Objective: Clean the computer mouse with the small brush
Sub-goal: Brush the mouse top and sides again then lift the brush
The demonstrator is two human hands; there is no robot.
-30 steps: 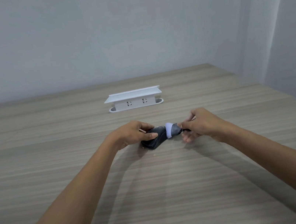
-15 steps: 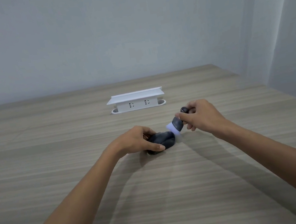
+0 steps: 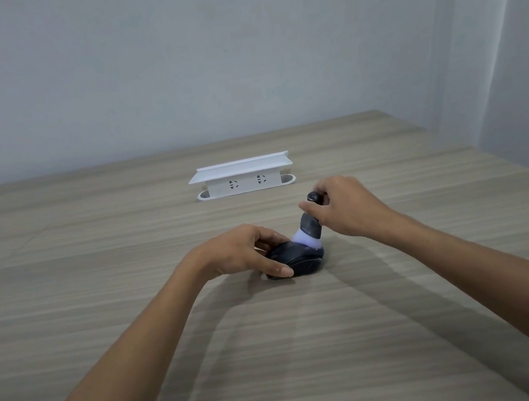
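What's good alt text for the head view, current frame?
A person's right hand presses the pale bristles of a small dark-handled brush onto a dark computer mouse, gripped at its left side by the left hand on a wood-grain table. A white power strip sits behind.

Matt wood-grain table; dark matt plastic mouse; white smooth plastic socket box.

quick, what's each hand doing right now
left hand: closed on the mouse, pinning it to the table
right hand: closed on the small brush, bristles on the mouse
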